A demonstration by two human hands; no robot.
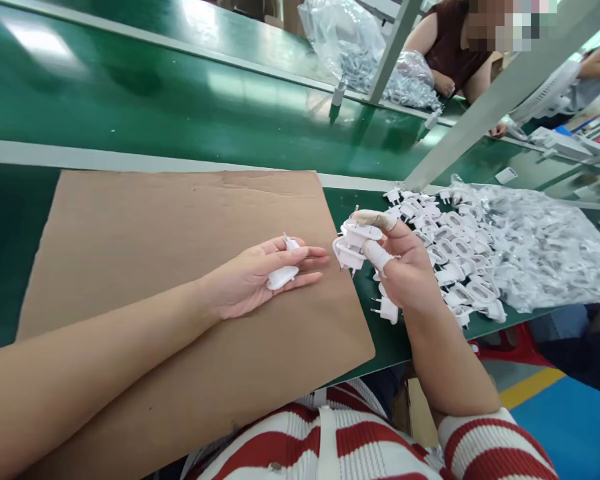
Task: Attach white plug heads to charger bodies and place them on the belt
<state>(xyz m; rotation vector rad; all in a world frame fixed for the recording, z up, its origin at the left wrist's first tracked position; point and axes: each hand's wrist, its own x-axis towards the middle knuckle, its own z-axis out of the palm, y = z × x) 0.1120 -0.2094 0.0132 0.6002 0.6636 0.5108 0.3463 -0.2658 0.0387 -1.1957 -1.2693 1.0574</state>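
Observation:
My left hand point(253, 277) rests on a brown cardboard sheet point(155, 267), palm up, fingers curled round one white plug part point(283, 273). My right hand point(405, 267) hovers just past the cardboard's right edge. Its taped thumb and forefinger pinch two or three white plug parts point(354, 243) stacked together. A loose plug part point(387, 309) lies under that hand. To the right, rows of white plug parts point(445, 257) lie on the green table.
A heap of plug parts in clear plastic point(535, 247) fills the right. A green conveyor belt point(180, 100) runs behind, crossed by slanted metal posts point(485, 107). Across it another person point(455, 47) works beside a plastic bag point(350, 47).

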